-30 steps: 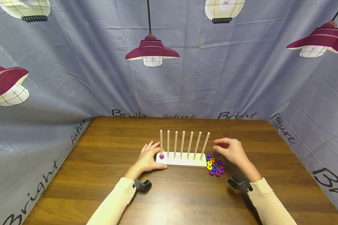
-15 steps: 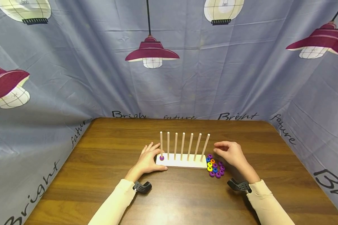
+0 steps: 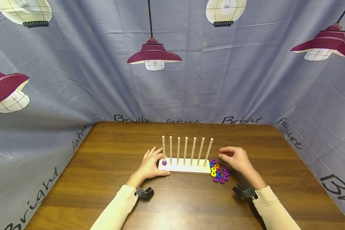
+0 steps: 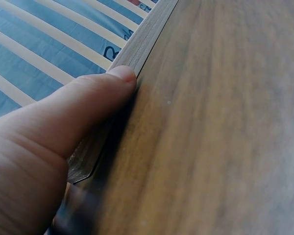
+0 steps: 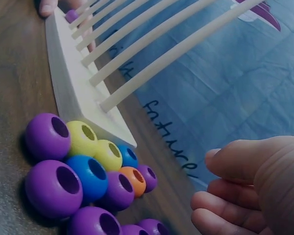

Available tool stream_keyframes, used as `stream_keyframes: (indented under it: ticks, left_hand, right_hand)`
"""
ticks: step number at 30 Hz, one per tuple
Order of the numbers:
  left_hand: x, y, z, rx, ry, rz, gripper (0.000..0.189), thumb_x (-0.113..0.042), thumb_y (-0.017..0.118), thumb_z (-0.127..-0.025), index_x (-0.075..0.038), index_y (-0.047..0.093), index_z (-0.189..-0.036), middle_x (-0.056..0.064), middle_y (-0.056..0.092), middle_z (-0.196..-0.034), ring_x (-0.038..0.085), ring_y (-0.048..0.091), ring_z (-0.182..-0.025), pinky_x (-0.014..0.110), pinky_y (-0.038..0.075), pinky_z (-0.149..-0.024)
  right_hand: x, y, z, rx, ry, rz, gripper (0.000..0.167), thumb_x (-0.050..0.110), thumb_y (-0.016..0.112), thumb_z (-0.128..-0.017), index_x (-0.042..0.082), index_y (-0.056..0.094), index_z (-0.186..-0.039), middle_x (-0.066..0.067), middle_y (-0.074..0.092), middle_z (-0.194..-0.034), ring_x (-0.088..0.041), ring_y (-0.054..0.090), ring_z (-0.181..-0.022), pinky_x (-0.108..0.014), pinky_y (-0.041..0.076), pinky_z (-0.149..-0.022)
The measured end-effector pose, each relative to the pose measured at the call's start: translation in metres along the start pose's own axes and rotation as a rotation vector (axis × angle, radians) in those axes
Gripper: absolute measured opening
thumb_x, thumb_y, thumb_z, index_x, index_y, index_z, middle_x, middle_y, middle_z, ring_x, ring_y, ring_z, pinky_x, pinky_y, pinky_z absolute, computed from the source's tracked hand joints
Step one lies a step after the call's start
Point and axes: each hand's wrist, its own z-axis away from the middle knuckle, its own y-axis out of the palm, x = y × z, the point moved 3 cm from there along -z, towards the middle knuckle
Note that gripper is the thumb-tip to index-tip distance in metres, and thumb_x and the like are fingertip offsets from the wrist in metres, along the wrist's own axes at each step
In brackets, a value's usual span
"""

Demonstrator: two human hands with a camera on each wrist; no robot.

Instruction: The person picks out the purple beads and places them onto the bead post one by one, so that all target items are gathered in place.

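A pale wooden peg board [image 3: 187,170] with a row of several upright pegs stands on the table. One purple bead [image 3: 164,163] sits at the foot of its leftmost peg. My left hand [image 3: 149,166] grips the board's left end, the thumb [image 4: 100,90] pressed along the front edge and the fingers behind. My right hand [image 3: 238,158] hovers beyond the board's right end, loosely bent, holding nothing. Between board and right hand lies a cluster of loose beads: purple [image 5: 48,136], yellow [image 5: 108,154], blue [image 5: 88,178] and orange [image 5: 134,180], their holes visible.
The brown wooden table [image 3: 189,204] stretches around the board on every side. A grey-blue curtain [image 3: 172,92] printed with lamps and lettering encloses the table at the back and sides. Each wrist wears a black camera mount [image 3: 144,193].
The head view has shifted slightly, so everything appears a little lower in it. Both hands, the board and the beads keep nearly the same places relative to each other.
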Motion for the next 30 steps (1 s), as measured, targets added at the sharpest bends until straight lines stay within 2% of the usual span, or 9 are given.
stream_keyframes:
  ticks: [6,15,22,25,30]
  left_hand:
    - [0.002,0.002,0.003,-0.004,-0.006,-0.001,0.058,-0.047,0.090,-0.065,-0.020,0.072,-0.113,0.016,0.048,-0.157,0.046,0.028,-0.153,0.066,0.015,-0.126]
    - [-0.001,0.000,-0.001,-0.021,0.024,0.009,0.058,-0.047,0.090,-0.064,-0.019,0.072,-0.111,0.018,0.050,-0.155,0.050,0.031,-0.151,0.069,0.018,-0.123]
    - [0.001,-0.001,-0.001,-0.019,0.023,-0.006,0.058,-0.046,0.090,-0.065,-0.018,0.072,-0.112,0.018,0.050,-0.155,0.049,0.032,-0.150,0.069,0.018,-0.123]
    - [0.002,0.000,0.000,-0.011,0.024,-0.007,0.058,-0.046,0.090,-0.065,-0.018,0.072,-0.112,0.019,0.050,-0.155,0.050,0.032,-0.150,0.070,0.018,-0.123]
    - [0.000,0.000,-0.001,-0.005,0.017,-0.010,0.058,-0.048,0.089,-0.065,-0.018,0.072,-0.112,0.018,0.050,-0.155,0.048,0.031,-0.151,0.068,0.018,-0.124]
  right_hand:
    - [0.000,0.004,0.001,0.026,-0.001,-0.001,0.021,0.009,0.081,-0.084,-0.002,0.078,-0.101,-0.016,0.079,-0.093,-0.005,0.070,-0.075,-0.015,0.055,-0.066]
    - [0.000,0.002,0.001,0.021,0.005,0.011,0.022,0.010,0.081,-0.083,-0.001,0.078,-0.102,-0.015,0.080,-0.093,-0.006,0.071,-0.076,-0.016,0.056,-0.067]
    - [0.002,0.006,0.002,0.016,0.005,0.013,0.021,0.010,0.081,-0.083,0.000,0.078,-0.101,-0.014,0.080,-0.092,-0.007,0.071,-0.076,-0.017,0.055,-0.067]
    - [0.001,0.009,0.004,0.041,0.009,0.021,0.021,0.011,0.081,-0.083,0.000,0.078,-0.101,-0.013,0.080,-0.092,-0.008,0.071,-0.075,-0.017,0.056,-0.067]
    - [0.002,0.011,0.002,0.049,-0.002,0.045,0.021,0.011,0.082,-0.082,0.001,0.078,-0.100,-0.013,0.080,-0.091,-0.013,0.073,-0.075,-0.020,0.057,-0.067]
